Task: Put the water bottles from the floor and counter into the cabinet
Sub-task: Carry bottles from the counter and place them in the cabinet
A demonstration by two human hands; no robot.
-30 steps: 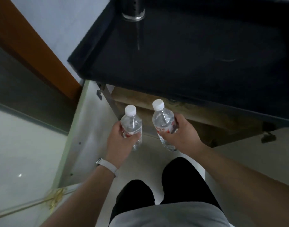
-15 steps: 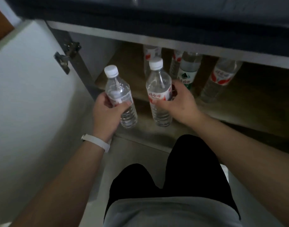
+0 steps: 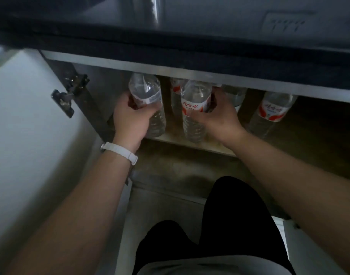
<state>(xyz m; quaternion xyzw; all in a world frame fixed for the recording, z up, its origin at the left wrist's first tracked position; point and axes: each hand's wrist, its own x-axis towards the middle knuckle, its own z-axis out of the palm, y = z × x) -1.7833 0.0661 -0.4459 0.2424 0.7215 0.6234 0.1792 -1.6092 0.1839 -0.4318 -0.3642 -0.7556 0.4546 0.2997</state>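
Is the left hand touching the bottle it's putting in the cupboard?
Touching. The head view shows the left hand wrapped around the bottle, fingers across its label.

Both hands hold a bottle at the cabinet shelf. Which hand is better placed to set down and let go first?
Left, marginally. The left hand holds its clear plastic water bottle over bare wooden shelf by the cabinet wall. The right hand holds its red-labelled bottle in front of stored bottles, so it has less room.

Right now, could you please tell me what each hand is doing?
Left hand: closed around a clear water bottle at the cabinet shelf.
Right hand: closed around a red-labelled water bottle beside it.
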